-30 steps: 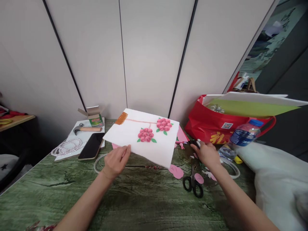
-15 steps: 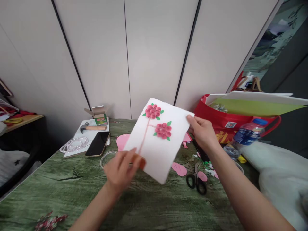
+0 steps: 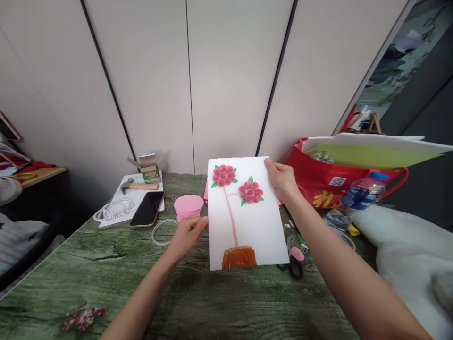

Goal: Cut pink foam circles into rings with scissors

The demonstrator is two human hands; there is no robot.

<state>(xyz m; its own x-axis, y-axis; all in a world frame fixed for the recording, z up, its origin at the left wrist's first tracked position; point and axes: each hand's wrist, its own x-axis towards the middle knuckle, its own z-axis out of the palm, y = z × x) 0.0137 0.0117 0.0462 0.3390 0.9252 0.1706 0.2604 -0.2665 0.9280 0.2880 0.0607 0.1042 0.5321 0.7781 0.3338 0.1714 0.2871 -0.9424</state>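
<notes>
A white board [image 3: 222, 224] with a flower picture on it is held up above the table, nearly upright. Two clusters of pink paper roses [image 3: 251, 192] with green leaves sit on a painted pink stem, over a brown painted pot [image 3: 239, 257]. My left hand [image 3: 189, 234] pinches the board's left edge at mid-height. At the upper right corner, my right hand [image 3: 283, 178] grips the board between thumb and fingers. Behind its lower right corner, black-handled scissors [image 3: 296, 268] lie partly hidden. Pink paper ovals [image 3: 188, 204] are stacked just beyond my left hand.
On the left lie a phone [image 3: 147, 208], a hammer [image 3: 141, 186], a pearl string [image 3: 113, 210] and a small open box [image 3: 150, 172]. To the right stand a red bag [image 3: 300, 163] and a water bottle [image 3: 363, 196]. A wire ring [image 3: 157, 232] lies near my left wrist.
The board has turned from a tilt to nearly straight, uncovering the brown pot. My left hand has moved from the lower part to the left edge; my right hand has shifted left with the corner.
</notes>
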